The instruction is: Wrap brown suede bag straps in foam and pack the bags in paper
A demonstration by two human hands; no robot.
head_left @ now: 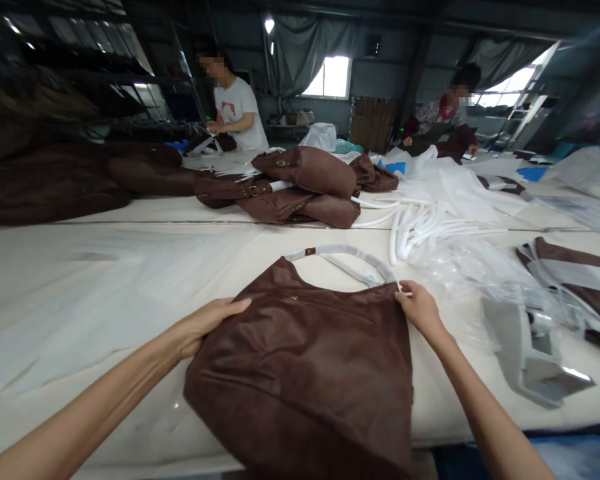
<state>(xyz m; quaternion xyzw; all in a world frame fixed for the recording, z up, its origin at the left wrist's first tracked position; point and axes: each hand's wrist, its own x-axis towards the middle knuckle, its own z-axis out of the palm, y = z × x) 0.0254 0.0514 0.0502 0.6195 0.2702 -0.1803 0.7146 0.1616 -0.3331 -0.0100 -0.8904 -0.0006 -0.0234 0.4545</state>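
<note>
A brown leather handbag [310,353] lies in front of me, its lower end reaching over the table's front edge. Its handle [347,249] is wrapped in white material and arches away from me. My left hand [215,320] grips the bag's left side, thumb on top and the other fingers hidden beneath. At the top right corner, by the base of the handle, my right hand [417,305] pinches the bag's edge. A short zipper line with a small metal pull [294,297] crosses the upper part of the bag.
Several brown bags [300,183] are piled beyond mine. White foam tubes [415,230] and clear plastic [460,267] lie to the right, near a grey tape dispenser [535,353]. Thin white sheets [105,287] cover the left. Two people [237,110] work across the table.
</note>
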